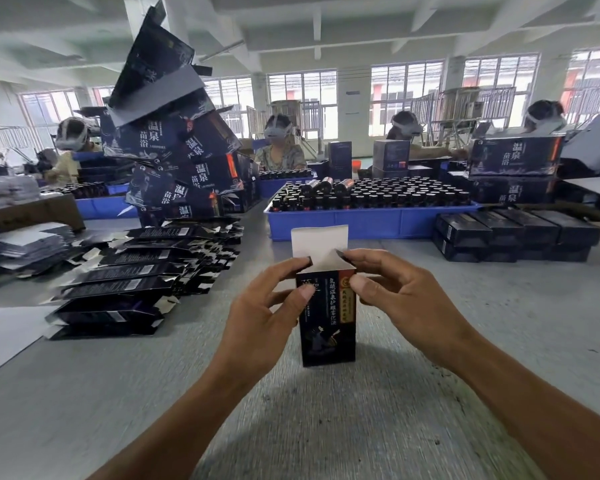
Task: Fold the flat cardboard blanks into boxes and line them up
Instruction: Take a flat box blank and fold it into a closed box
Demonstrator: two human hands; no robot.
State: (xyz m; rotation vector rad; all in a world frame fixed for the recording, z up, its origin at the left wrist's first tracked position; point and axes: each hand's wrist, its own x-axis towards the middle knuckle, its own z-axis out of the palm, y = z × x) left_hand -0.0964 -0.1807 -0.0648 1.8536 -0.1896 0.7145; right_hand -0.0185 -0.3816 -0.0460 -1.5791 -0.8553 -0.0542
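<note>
At frame centre, your left hand and right hand each pinch a top side flap of the upright dark printed cardboard box on the grey bench. Judged light, thin and easily creased; hold at the fold lines.

Bare grey bench lies open in front of and beneath both forearms, and stretches free to the right. On the left, spread flat blanks block the way, with a leaning pile of folded boxes rising behind them. Straight ahead, past a narrow strip of bench, a blue tray of dark bottles closes the far side. At the far right, stacked dark cartons stand just beside the tray.
</note>
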